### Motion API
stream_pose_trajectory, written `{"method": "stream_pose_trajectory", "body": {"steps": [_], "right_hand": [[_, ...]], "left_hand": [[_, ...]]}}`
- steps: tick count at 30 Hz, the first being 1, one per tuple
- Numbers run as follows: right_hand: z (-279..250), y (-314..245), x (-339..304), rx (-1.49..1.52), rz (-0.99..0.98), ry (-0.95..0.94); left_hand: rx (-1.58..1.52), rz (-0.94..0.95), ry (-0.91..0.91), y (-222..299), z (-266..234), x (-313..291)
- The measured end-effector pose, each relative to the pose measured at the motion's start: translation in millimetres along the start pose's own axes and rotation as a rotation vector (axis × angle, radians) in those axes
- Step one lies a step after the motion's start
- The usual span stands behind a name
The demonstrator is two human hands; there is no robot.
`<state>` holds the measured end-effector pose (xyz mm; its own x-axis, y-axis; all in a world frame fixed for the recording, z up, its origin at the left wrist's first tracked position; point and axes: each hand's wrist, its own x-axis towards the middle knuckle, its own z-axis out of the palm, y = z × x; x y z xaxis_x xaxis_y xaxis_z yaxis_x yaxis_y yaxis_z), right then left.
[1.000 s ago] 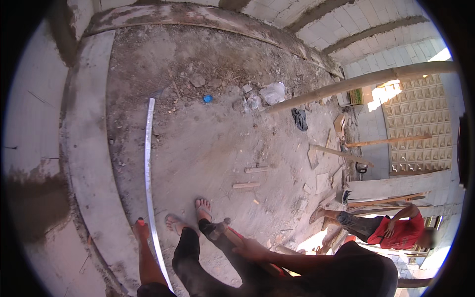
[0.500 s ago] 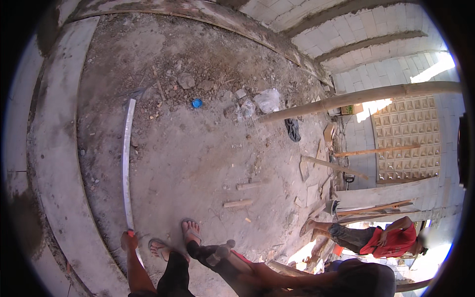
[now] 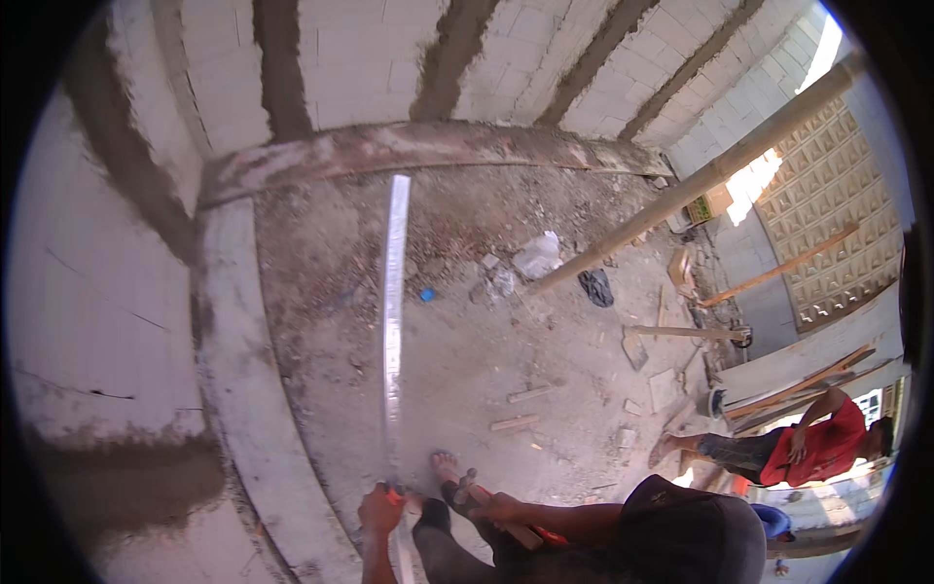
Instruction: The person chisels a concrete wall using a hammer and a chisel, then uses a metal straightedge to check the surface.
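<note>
Compared with the frame half a second ago, the view is shifted: more of the block wall (image 3: pixel 365 54) shows along the top, and the floor items sit lower and further right. The long silver bar (image 3: pixel 393 311) is displaced from the left side to left of centre; its far end now overlaps the lower edge of the concrete beam (image 3: pixel 428 148), whereas it previously ended over the rubble. The left hand (image 3: pixel 379 511) is displaced from the lower left toward the lower centre. Its fingers are curled closed at the lower part of the bar, with a small red item (image 3: pixel 394 496) showing at them; whether they grip that item too cannot be determined. The right hand (image 3: pixel 501 508), at the lower centre, has its fingers wrapped around a hammer (image 3: pixel 463 485), whose head extends to the left of the hand. A blue object (image 3: pixel 427 295) lies on the floor just right of the bar. At the lower right, a person in a red shirt (image 3: pixel 827 448) remains in view.
</note>
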<state>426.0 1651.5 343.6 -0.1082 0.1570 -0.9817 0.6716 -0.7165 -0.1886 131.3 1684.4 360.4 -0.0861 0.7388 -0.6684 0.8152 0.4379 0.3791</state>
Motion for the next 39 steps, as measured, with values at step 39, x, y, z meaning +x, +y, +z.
{"method": "stream_pose_trajectory", "body": {"steps": [39], "right_hand": [[-591.0,-400.1,-200.2,1.37,-0.876,0.651]], "left_hand": [[-0.456,0.273,-0.229,464.9,-373.3,211.2]]}}
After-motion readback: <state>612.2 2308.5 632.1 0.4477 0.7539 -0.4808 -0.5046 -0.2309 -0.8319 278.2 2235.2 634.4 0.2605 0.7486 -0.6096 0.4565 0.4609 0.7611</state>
